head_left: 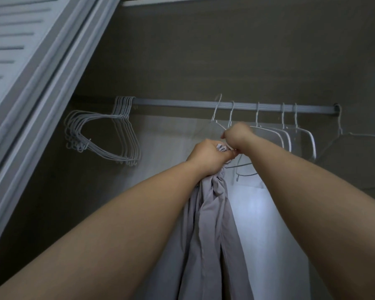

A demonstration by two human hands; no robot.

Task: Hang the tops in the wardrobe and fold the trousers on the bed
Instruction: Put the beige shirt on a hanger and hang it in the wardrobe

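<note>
Midway, by the look of it. Grey top (pixel 212 213) held up inside the wardrobe, bunched at its upper end, the rest hanging down below the rail (pixel 182 103). Left hand (pixel 208 156) in a closed grip round the gathered fabric; right hand (pixel 236 135) pinching the top's upper edge beside a wire hanger (pixel 217 114) whose hook sits above the rail, not clearly seated. Judgement: this top not yet hung. Other hangers (pixel 290 135) toward the rail's right end look bare; a spare cluster (pixel 108 137) hangs at the left end. Bed and trousers out of view, so the folding cannot be judged.
</note>
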